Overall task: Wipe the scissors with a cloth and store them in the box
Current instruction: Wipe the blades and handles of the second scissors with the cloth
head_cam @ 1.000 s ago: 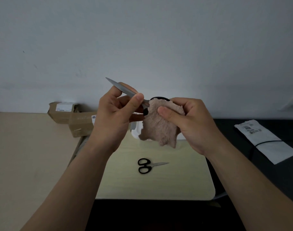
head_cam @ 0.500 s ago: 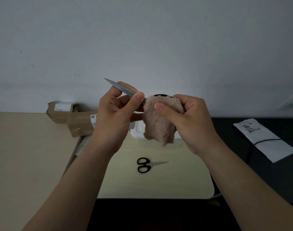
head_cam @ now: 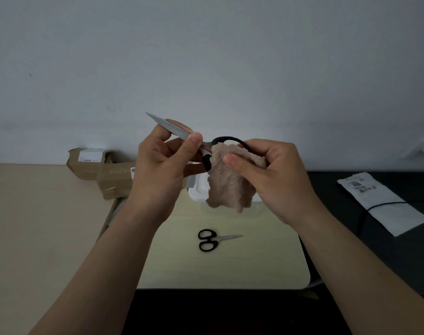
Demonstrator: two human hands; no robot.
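Wiping the big scissors (head_cam: 179, 132) in the air above the table (head_cam: 254, 262).

My left hand (head_cam: 162, 165) pinches the closed blades, thumb on top, tip pointing up and to the left. My right hand (head_cam: 276, 175) grips the pink cloth (head_cam: 230, 187), bunched over the black handles (one loop shows above it). The small scissors (head_cam: 212, 239) lie near the middle of the table, blades pointing right. The white box (head_cam: 198, 189) sits at the far edge, half hidden behind the cloth.

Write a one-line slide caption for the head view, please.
Left hand grips scissors by the blades; right hand holds a cloth over the handles.
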